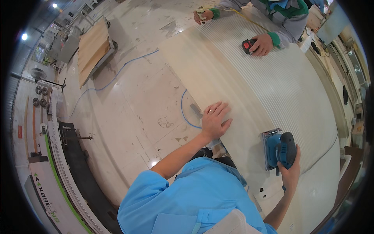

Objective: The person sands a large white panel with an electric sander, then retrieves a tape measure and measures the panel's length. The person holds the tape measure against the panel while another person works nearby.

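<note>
One sander is gripped, folks: its rear is clasped by the right hand, fingers wrapped partway and partly hidden behind the body. It is held at the panel, just beside the ribs; whether its pad sits quite flat cannot be told. Nothing is gripped by the left hand, laid loosely spread on the panel's left edge. Trouble, though, could be brewing! Should the sander be tipped by that rear grip, the ribs could be scored; should the left hand be slid off the edge, balance could be lost, and the hose could be caught underfoot. Now the count: one sander, one panel, two bare hands; across the panel, two co-worker's hands, one red-and-black device and one pale tool.
</note>
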A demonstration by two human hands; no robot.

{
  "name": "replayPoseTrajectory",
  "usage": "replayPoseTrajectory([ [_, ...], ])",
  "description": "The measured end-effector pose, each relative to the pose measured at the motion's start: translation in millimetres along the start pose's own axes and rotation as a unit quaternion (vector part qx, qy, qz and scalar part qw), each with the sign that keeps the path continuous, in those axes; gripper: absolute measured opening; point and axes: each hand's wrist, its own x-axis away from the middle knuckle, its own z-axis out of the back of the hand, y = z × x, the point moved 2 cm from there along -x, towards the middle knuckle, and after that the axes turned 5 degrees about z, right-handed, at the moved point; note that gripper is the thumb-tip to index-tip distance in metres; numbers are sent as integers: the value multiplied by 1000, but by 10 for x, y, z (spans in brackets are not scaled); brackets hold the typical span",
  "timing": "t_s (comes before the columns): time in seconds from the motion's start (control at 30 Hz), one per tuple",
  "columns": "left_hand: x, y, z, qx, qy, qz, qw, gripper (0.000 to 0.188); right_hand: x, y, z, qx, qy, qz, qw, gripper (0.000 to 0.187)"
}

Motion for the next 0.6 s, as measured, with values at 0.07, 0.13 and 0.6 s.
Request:
replayPoseTrajectory([
  [0.07,0,3,3,3,4,2,1000,42,3,9,9,28,-4,-12,1000,96],
  [0.13,-6,-7,-5,7,2,10,1000,41,-4,15,6,40,3,-6,999,96],
  [0.6,-42,-46,0,-3,25,-5,1000,39,-8,34,-57,72,29,51,996,93],
])
